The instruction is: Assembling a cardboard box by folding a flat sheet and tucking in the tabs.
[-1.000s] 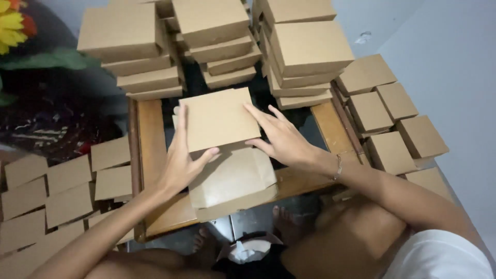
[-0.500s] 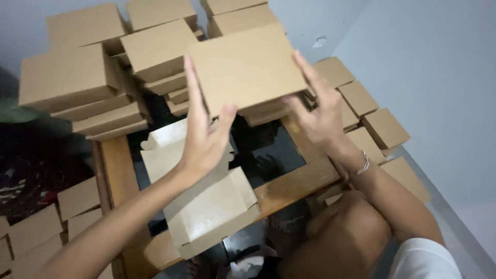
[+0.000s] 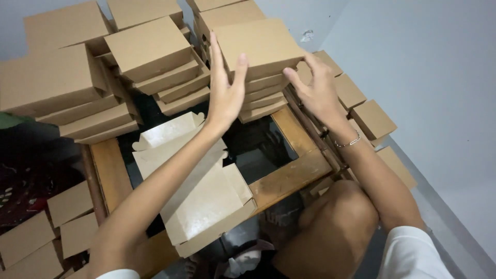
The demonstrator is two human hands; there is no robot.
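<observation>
Far left, small folded boxes lie on the floor, cut off by the frame edge; we can't make out the dark patterned patch above them. Left stack of closed brown boxes sits at the table's back edge, the middle stack beside it. An unfolded flat box lies across the table's dark glass, partly hidden under our left forearm.

Our left hand is open, fingers straight, palm against the left side of the top box on the right stack. That stack's lower boxes are half covered by both hands. Our right hand is open too, fingers spread, touching the stack's right side. Neither hand grips.

Further right, more boxes line the wall, some hidden behind the right arm.
</observation>
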